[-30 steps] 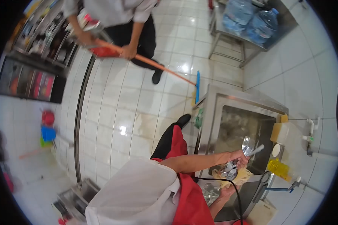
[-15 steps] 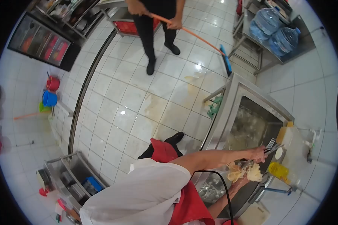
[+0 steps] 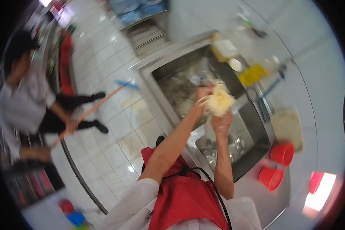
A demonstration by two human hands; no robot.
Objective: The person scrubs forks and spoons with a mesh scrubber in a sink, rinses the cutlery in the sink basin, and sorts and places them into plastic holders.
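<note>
Clutching a pale mesh scrubber [image 3: 220, 101] in a curled right hand [image 3: 221, 122], with the left hand's [image 3: 204, 93] grip too blurred to tell; likely light, soft, slippery, best grasped mid-bunch.

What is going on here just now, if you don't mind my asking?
Someone in a red apron stands at a two-basin sink. The right hand holds a pale stringy bundle and the left hand is against it; a silvery thing beyond is too blurred to name. The far basin holds cloudy water, and shiny pieces lie in the near basin. A co-worker holds an orange-handled squeegee, its blue head near the sink.
</note>
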